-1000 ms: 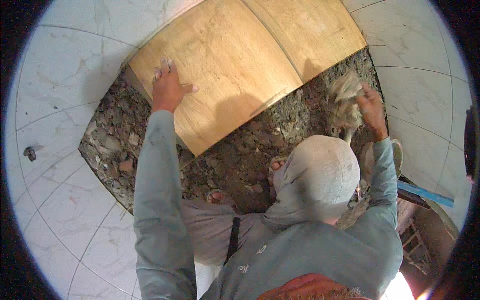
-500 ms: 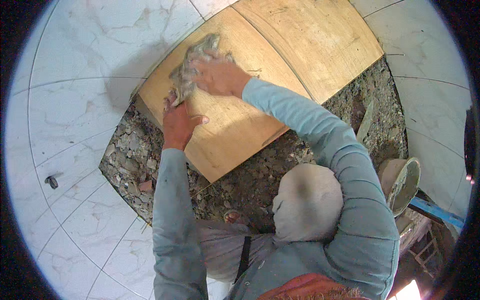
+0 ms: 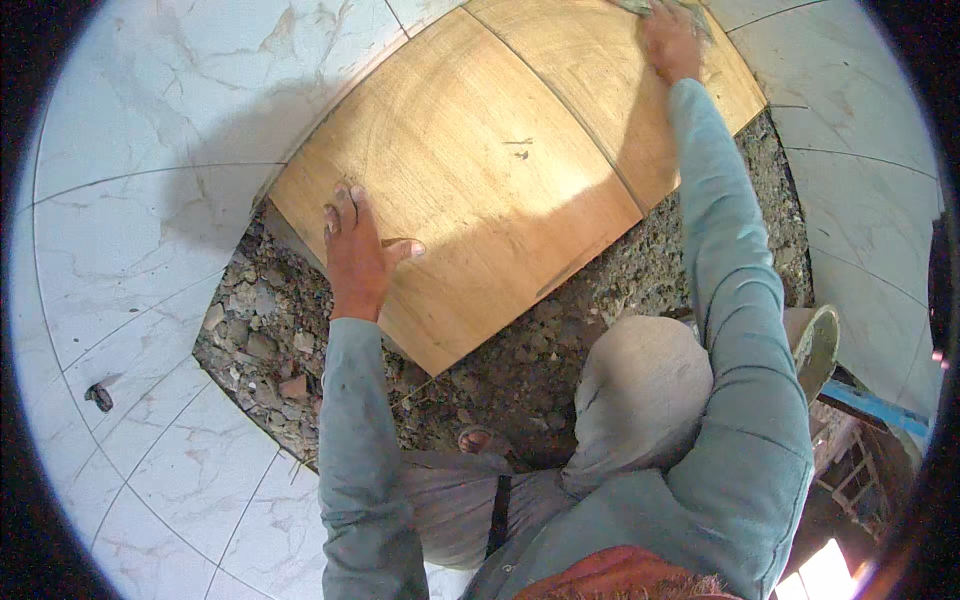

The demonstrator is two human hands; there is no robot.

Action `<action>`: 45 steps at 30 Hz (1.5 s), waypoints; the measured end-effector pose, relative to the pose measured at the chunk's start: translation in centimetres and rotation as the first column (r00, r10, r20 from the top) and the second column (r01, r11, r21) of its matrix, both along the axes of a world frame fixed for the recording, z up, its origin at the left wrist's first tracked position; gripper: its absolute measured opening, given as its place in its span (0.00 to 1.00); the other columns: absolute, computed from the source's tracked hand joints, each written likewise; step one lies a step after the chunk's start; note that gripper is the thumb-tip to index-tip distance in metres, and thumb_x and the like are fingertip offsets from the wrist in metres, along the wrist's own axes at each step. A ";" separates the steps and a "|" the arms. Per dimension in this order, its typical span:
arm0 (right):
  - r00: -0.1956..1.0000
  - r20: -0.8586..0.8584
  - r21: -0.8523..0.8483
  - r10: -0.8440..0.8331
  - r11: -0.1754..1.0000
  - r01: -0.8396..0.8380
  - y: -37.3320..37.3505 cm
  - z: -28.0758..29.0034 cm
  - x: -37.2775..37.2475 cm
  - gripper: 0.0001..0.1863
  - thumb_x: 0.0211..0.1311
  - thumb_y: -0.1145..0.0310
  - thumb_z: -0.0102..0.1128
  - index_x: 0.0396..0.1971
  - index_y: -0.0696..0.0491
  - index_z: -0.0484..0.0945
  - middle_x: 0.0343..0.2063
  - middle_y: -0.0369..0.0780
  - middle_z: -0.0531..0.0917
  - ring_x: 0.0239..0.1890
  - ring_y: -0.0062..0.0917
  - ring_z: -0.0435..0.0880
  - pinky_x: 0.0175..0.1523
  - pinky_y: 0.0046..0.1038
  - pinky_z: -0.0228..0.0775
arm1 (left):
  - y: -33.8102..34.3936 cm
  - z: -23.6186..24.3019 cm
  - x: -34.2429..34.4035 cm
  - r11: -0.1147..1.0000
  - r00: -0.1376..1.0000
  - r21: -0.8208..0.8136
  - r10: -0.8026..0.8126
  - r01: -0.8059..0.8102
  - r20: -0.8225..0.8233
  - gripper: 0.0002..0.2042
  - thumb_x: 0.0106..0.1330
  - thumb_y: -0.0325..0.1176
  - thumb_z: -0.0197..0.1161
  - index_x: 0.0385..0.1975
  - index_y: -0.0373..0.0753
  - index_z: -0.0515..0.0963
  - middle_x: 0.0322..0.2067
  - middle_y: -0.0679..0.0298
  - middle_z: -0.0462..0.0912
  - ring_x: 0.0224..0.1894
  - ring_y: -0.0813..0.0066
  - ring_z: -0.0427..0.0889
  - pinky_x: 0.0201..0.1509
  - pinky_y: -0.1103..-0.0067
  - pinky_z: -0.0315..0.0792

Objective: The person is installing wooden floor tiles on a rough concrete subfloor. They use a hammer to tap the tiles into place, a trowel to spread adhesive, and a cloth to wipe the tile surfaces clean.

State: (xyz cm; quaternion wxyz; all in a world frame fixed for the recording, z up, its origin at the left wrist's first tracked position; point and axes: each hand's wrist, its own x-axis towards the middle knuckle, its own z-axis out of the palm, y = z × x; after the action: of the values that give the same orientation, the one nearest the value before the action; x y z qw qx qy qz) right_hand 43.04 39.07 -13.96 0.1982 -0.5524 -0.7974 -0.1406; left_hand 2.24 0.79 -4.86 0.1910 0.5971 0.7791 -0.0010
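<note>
Two wood-coloured tiles (image 3: 460, 170) lie side by side, parted by a thin dark joint. My left hand (image 3: 360, 250) rests flat with spread fingers on the near-left part of the closer tile and holds nothing. Far off to the right, my right hand (image 3: 672, 42) presses a greyish cloth (image 3: 632, 6) against the far part of the second tile (image 3: 590, 70). Part of the cloth is hidden under the fingers and by the picture's edge. A few small dark marks (image 3: 520, 150) show on the closer tile.
White marbled floor tiles (image 3: 130, 240) surround the patch. Rough rubble and mortar (image 3: 270, 330) lie along the near side, where my foot (image 3: 480, 440) stands. At right are a bucket (image 3: 818, 350) and a blue bar (image 3: 870, 408). A small dark lump (image 3: 98, 397) lies at left.
My right hand has swept the cloth from the closer tile, beside my left hand, to the far right over the second tile. The left hand has stayed nearly in place, now free of the cloth.
</note>
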 end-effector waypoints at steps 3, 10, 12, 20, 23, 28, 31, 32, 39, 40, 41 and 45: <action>0.982 0.094 -0.027 -0.163 0.986 0.166 0.1 -1.1 8.4 0.27 0.69 0.53 0.58 0.66 0.43 0.74 0.63 0.47 0.76 0.65 0.47 0.73 0.68 0.48 0.69 | -0.1 0.0 0.1 1.000 1.000 -0.018 0.016 -0.016 -0.011 0.56 0.51 0.54 0.79 0.73 0.24 0.56 0.75 0.35 0.52 0.77 0.31 0.52 0.80 0.55 0.53; 0.904 -0.257 -0.061 0.341 0.928 -0.367 -11.5 -1.0 -6.5 0.27 0.70 0.56 0.56 0.65 0.52 0.75 0.65 0.45 0.77 0.70 0.45 0.70 0.75 0.47 0.58 | -0.1 -0.2 0.0 0.999 1.000 0.031 -0.005 0.005 -0.003 0.58 0.50 0.56 0.79 0.74 0.25 0.55 0.75 0.35 0.53 0.76 0.30 0.52 0.80 0.55 0.53; 0.842 -0.338 -0.084 0.421 0.877 -0.473 -13.7 0.1 -12.9 0.26 0.70 0.56 0.57 0.66 0.47 0.74 0.65 0.46 0.76 0.69 0.45 0.71 0.73 0.48 0.61 | 0.0 -0.2 -0.1 1.000 1.000 0.012 -0.002 0.002 -0.005 0.59 0.50 0.57 0.79 0.74 0.25 0.55 0.75 0.35 0.53 0.76 0.30 0.52 0.80 0.55 0.53; 0.835 -0.324 -0.123 0.445 0.855 -0.504 -10.2 3.5 -18.5 0.23 0.73 0.58 0.52 0.64 0.49 0.74 0.62 0.47 0.76 0.68 0.46 0.71 0.71 0.55 0.59 | 0.0 -0.3 -0.2 1.000 0.999 -0.005 0.004 -0.004 -0.035 0.60 0.47 0.58 0.80 0.74 0.25 0.56 0.75 0.37 0.54 0.75 0.31 0.55 0.78 0.55 0.56; 0.884 -0.140 -0.163 0.447 0.870 -0.466 -15.1 3.1 -12.2 0.29 0.72 0.56 0.58 0.70 0.46 0.68 0.66 0.45 0.72 0.71 0.44 0.69 0.71 0.46 0.65 | 0.1 -0.5 -0.3 1.000 1.000 -0.022 0.015 -0.015 -0.006 0.59 0.49 0.56 0.80 0.74 0.26 0.55 0.76 0.37 0.52 0.76 0.31 0.52 0.80 0.55 0.53; 0.918 -0.149 -0.302 0.367 0.867 -0.396 -27.6 5.6 -1.0 0.30 0.65 0.66 0.64 0.67 0.49 0.71 0.64 0.45 0.75 0.70 0.44 0.70 0.73 0.44 0.64 | 0.2 -0.8 -0.6 1.000 1.000 -0.018 -0.018 0.018 -0.006 0.60 0.49 0.58 0.79 0.75 0.26 0.54 0.76 0.37 0.51 0.77 0.29 0.51 0.80 0.54 0.54; 0.952 -0.150 -0.470 0.268 0.828 -0.307 -31.6 8.9 2.9 0.31 0.61 0.72 0.64 0.67 0.50 0.71 0.62 0.46 0.75 0.66 0.44 0.74 0.68 0.47 0.69 | 0.1 -0.9 -0.6 0.999 1.000 -0.043 -0.002 0.001 -0.018 0.61 0.49 0.60 0.78 0.75 0.27 0.54 0.76 0.36 0.52 0.76 0.28 0.51 0.79 0.54 0.56; 0.954 -0.183 -0.528 0.238 0.795 -0.300 -32.0 10.0 3.6 0.32 0.59 0.73 0.64 0.66 0.50 0.72 0.62 0.46 0.75 0.65 0.44 0.75 0.66 0.47 0.70 | 0.1 -0.9 -0.6 0.999 1.000 -0.042 0.004 -0.005 -0.018 0.61 0.49 0.61 0.78 0.75 0.27 0.54 0.76 0.36 0.52 0.76 0.28 0.51 0.78 0.53 0.56; 0.657 -0.400 -0.332 0.639 0.568 -0.753 -32.5 8.7 -7.7 0.33 0.61 0.72 0.62 0.68 0.48 0.70 0.64 0.47 0.74 0.70 0.46 0.69 0.70 0.52 0.65 | 0.5 -0.6 -0.5 0.999 1.000 -0.045 -0.011 0.011 -0.005 0.61 0.49 0.60 0.78 0.75 0.26 0.52 0.75 0.35 0.52 0.76 0.28 0.51 0.79 0.53 0.55; 0.562 -0.336 -0.258 0.756 0.500 -0.827 -32.7 7.8 -10.2 0.31 0.64 0.69 0.60 0.69 0.47 0.69 0.65 0.47 0.73 0.74 0.46 0.65 0.73 0.54 0.62 | 0.5 -0.5 -0.5 1.000 1.000 -0.025 -0.018 0.018 0.007 0.61 0.50 0.59 0.78 0.75 0.26 0.52 0.76 0.35 0.52 0.77 0.29 0.51 0.79 0.53 0.54; 0.548 -0.328 -0.278 0.769 0.476 -0.834 -32.1 6.8 -12.4 0.29 0.67 0.66 0.57 0.70 0.46 0.69 0.66 0.46 0.73 0.76 0.44 0.61 0.75 0.55 0.59 | 0.5 -0.5 -0.5 0.999 1.000 -0.032 -0.017 0.017 0.006 0.61 0.50 0.59 0.78 0.76 0.26 0.52 0.76 0.35 0.52 0.77 0.30 0.50 0.79 0.54 0.53; 0.713 -0.340 -0.248 0.613 0.673 -0.697 -23.7 2.9 -16.8 0.24 0.75 0.58 0.48 0.68 0.46 0.73 0.67 0.43 0.74 0.76 0.44 0.62 0.76 0.56 0.56 | 0.3 -0.4 -0.2 1.000 1.000 -0.029 0.008 -0.009 -0.013 0.62 0.47 0.58 0.81 0.76 0.29 0.53 0.76 0.39 0.52 0.76 0.30 0.53 0.79 0.54 0.57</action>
State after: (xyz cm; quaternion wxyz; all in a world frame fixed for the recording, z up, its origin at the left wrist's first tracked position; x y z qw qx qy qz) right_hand 26.19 15.37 -11.06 0.2215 -0.2656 -0.9257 0.1530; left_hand 1.99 1.11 -5.26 0.1947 0.5910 0.7827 -0.0150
